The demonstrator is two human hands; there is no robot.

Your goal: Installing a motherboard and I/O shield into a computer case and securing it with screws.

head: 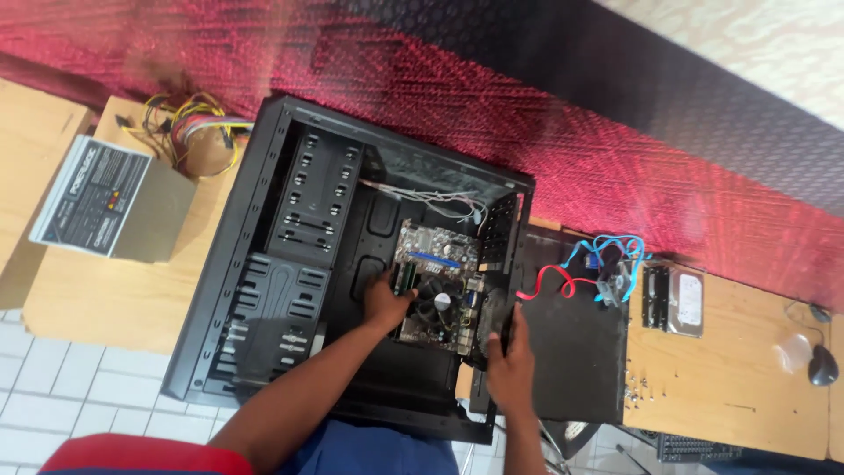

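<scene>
Two hands are seen inside an open black computer case [264,290] laid flat on a wooden table [105,299]. A small circuit board [437,283] (green-brown, fan at centre) is judged light, stiff and fragile, best gripped by its edges. Its left edge is pinched by the left hand [385,303]; the case's rear wall is grasped by the right hand [508,365].

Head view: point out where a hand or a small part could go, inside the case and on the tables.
Free: the bare case floor between the drive cage and the motherboard; the wooden table right of the hard drive; the table below the power supply. Crowded: around the motherboard, where the left hand and right hand work, and the cables.
</scene>
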